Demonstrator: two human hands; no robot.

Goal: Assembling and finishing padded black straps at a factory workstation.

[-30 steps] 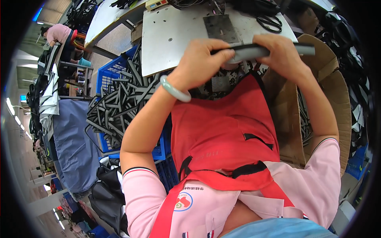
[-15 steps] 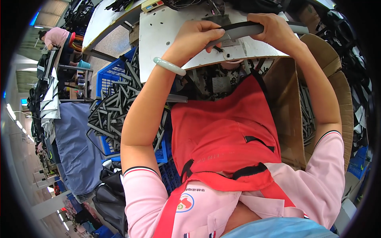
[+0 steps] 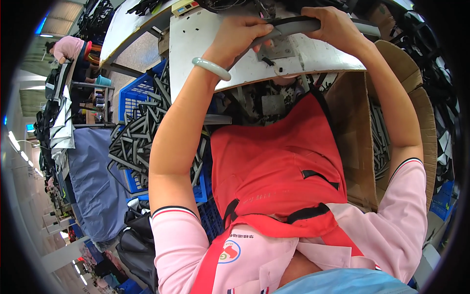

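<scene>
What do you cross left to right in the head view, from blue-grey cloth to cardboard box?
Blue-grey cloth, blue basket, left hand, right hand, cardboard box.

A line of small dark characters [image 3: 240,236] stands on the chest of the pink shirt [image 3: 281,252]; just below it sits a round emblem [image 3: 229,252], with a blue outline, red and green shapes and tiny lettering inside, beside the apron's strap; across the red apron [image 3: 274,166] runs a row of pale, worn lettering [image 3: 264,197], too faded to make out in full.
</scene>
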